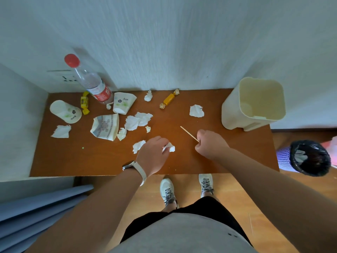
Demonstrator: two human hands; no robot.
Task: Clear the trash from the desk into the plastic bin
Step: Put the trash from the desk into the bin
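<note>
- The counter is a brown top set against the wall, with litter spread mostly across its left and middle.
- The plastic bin stands on its far right corner, upright, mouth open and looking empty; I would treat it as the target, not the lined basket on the floor beyond the counter's right edge.
- A clear bottle with a red cap leans at the far left, with three paper cups tipped over around it.
- My left hand, watch strap on the wrist, has its grip pinched on a crumpled tissue near the front edge; another scrap lies just beside it.
- My right hand is fisted around the near end of a thin wooden stick, whose far end points up and left over the counter.
- To do this step well, I judge both loads should go right together, the stick dropped end-first so it does not bridge the rim.
- I would squeeze the tissue firmly; it is light and may cling or flutter.
- Small candy wrappers and loose tissue wads remain, so much is left.
</note>
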